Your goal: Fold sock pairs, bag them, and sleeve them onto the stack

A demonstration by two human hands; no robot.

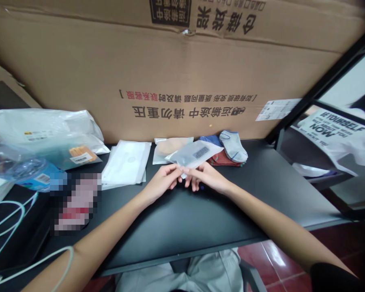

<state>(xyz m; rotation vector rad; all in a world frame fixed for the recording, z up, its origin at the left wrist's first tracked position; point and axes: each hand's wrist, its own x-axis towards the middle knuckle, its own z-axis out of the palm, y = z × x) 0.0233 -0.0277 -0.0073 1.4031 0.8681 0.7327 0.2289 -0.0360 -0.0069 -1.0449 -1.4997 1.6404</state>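
Note:
Above the black table, both my hands pinch the near edge of a frosted plastic bag [196,154] with a dark printed label. My left hand [166,178] is closed at its lower left corner, while my right hand [208,177] is closed on the edge just beside it. The fingertips nearly meet. Behind the bag lies another frosted bag [174,146] with something beige inside, partly covered. Folded socks sit just to the right: a light grey pair [232,145], a blue one [211,140] and rust-red ones [225,159]. Left of my hands lies a stack of white bags [127,162].
A large cardboard box [182,69] stands along the table's back edge. At the left are a big clear plastic bag [45,129], a plastic bottle [21,164], a blurred-out pink item [79,200] and a pale cable [21,215]. A black metal frame [280,140] borders the right.

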